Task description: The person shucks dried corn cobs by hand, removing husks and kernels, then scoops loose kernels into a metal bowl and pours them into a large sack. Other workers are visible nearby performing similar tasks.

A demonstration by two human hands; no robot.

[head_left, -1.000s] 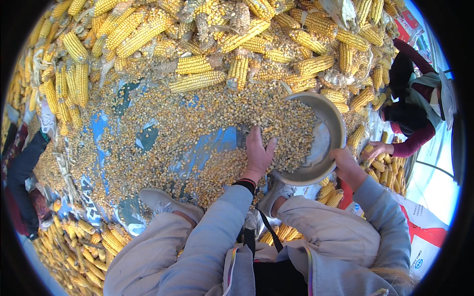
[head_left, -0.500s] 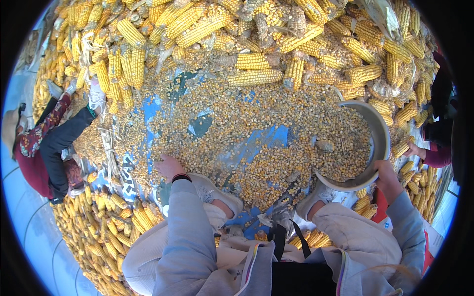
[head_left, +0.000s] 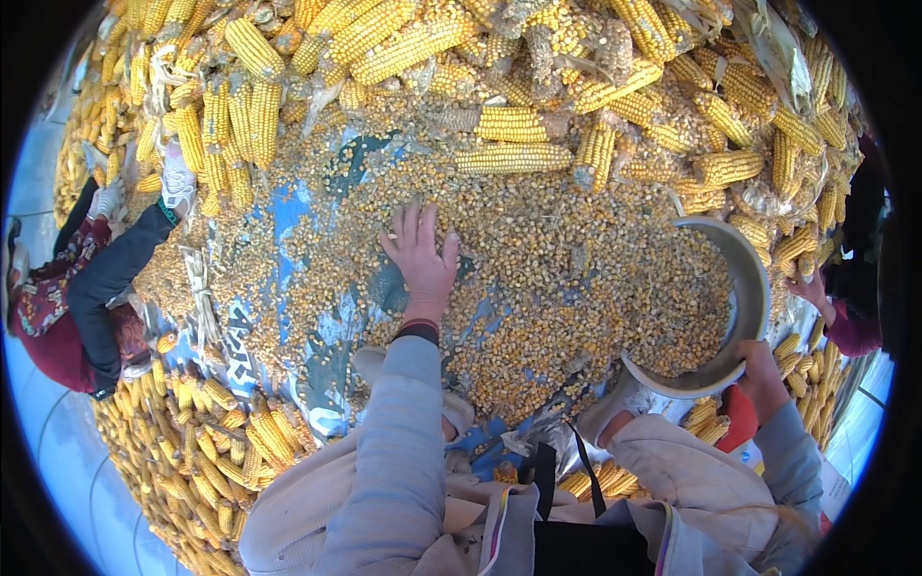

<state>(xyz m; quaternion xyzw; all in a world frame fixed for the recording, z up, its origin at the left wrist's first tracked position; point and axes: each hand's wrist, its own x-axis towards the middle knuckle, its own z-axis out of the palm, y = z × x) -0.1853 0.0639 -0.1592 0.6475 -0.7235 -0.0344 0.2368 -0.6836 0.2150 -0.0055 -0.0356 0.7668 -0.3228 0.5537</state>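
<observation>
Loose corn kernels (head_left: 538, 288) lie spread over a blue and dark green printed sheet (head_left: 284, 226) in front of me. My left hand (head_left: 424, 257) reaches into them, palm down with its fingers stretched and spread, holding nothing. At the right, a wide grey metal basin (head_left: 747, 278) is tipped on its side, its mouth turned left toward the kernels. Kernels run up into the mouth. My right hand (head_left: 761, 370) grips the basin's near right rim; part of those fingers is hidden behind the rim.
A heap of corn cobs (head_left: 403, 48) rises along the far side, some stripped of kernels. More cobs (head_left: 192, 451) are piled at the near left. One person (head_left: 72, 326) sits at the left edge; another person's hand (head_left: 809, 288) is by cobs at the right. My shoes rest beside the kernels.
My left hand has swung right and farther forward over the kernels, its fingers now spread wide. My right hand still holds the basin, which appears slightly lower and farther right in view.
</observation>
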